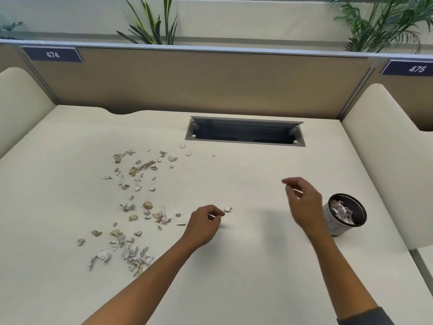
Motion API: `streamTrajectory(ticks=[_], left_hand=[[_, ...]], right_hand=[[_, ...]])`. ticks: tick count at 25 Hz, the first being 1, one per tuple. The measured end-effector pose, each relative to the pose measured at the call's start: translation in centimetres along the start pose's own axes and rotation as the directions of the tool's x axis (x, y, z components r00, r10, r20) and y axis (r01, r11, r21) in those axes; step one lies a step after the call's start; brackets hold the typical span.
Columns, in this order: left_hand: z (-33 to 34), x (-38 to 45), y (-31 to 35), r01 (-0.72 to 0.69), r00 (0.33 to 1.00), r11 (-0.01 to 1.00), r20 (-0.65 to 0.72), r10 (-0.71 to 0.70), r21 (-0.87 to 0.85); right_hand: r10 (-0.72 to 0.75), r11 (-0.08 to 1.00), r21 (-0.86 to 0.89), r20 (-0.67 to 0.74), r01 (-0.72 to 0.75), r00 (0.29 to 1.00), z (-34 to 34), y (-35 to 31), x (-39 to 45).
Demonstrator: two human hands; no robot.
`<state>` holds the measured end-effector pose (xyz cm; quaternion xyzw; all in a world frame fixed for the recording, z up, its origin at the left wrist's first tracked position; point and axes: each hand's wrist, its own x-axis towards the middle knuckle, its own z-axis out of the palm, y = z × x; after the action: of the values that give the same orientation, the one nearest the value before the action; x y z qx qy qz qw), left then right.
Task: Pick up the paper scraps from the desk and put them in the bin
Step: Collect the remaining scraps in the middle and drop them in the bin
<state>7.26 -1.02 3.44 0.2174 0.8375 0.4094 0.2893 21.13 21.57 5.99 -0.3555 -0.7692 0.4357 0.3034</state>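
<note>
Several torn paper scraps (138,207) lie scattered over the left half of the cream desk (246,266). One small white scrap (227,209) lies apart from them, just beyond the fingertips of my left hand (205,225). That hand is curled into a pinch, and a pale patch shows between thumb and fingers; I cannot tell whether it is paper. My right hand (303,204) hovers above the desk just left of the bin (330,222), fingers loosely bent and apart, with nothing seen in them. The small round bin has a dark mesh rim and holds paper scraps.
A rectangular cable slot (244,132) is cut into the desk at the back. A tan partition (187,83) closes off the far edge, with cream side panels on the left (21,102) and right (384,141). Plants stand behind the partition.
</note>
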Motion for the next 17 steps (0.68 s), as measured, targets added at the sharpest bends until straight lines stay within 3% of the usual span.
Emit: streamTrajectory(ticks=[5, 9, 12, 17], left_hand=[[-4.5, 1.9, -2.5, -0.062, 0.998, 0.994, 0.003, 0.062, 0.085], [-8.5, 3.1, -5.1, -0.113, 0.993, 0.975, -0.013, 0.118, 0.193], [-11.6, 3.5, -7.5, -0.179, 0.981, 0.934, -0.015, 0.193, 0.31], [-15.3, 3.4, -10.8, -0.215, 0.974, 0.877, 0.032, 0.223, 0.429]], right_hand=[[0.058, 0.997, -0.061, 0.283, -0.043, 0.957, 7.7, -0.2, -4.1], [0.082, 0.969, -0.246, 0.41, 0.024, 0.909, 12.0, -0.1, -7.0], [0.147, 0.949, -0.315, 0.488, 0.017, 0.86, 14.7, -0.5, -9.2], [0.096, 0.914, -0.375, 0.57, 0.154, 0.816, 18.4, -1.4, -11.7]])
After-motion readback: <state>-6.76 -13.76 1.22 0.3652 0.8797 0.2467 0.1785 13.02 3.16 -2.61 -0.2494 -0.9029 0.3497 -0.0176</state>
